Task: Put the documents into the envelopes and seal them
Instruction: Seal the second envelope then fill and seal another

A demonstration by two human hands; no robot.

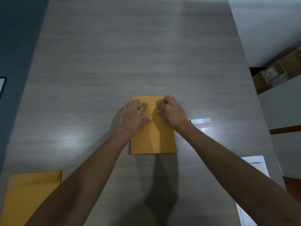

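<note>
While the grey wood-grain table (130,54) fills almost the whole view, both forearms reach forward across it from the near edge, and they meet over the envelope (153,137) lying flat near the middle. It's a tan one, lengthwise away from the person, its flap end at the far side with a fold line running across under the fingertips. At the near left corner, a second envelope (31,196) of the same tan colour lies flat, its flap pointing right, partly cut off by the frame and by the left forearm. Over on the near right, white printed sheets (255,167) sit at the table's edge, half hidden behind the right forearm. Off the table to the far right, a cardboard box (276,70) with labels stands on the floor. Now the hands: left hand (133,116) lies flat on the envelope's far left part, fingers straight and spread, thumb stretched toward the centre, pressing down and gripping nothing. Right hand (172,111) is on the far right part, fingers bent so the tips dig into the flap area; whether they pinch anything, I cannot tell. Smallest of all, a white strip (201,120) lies on the table just right of the right wrist
</note>
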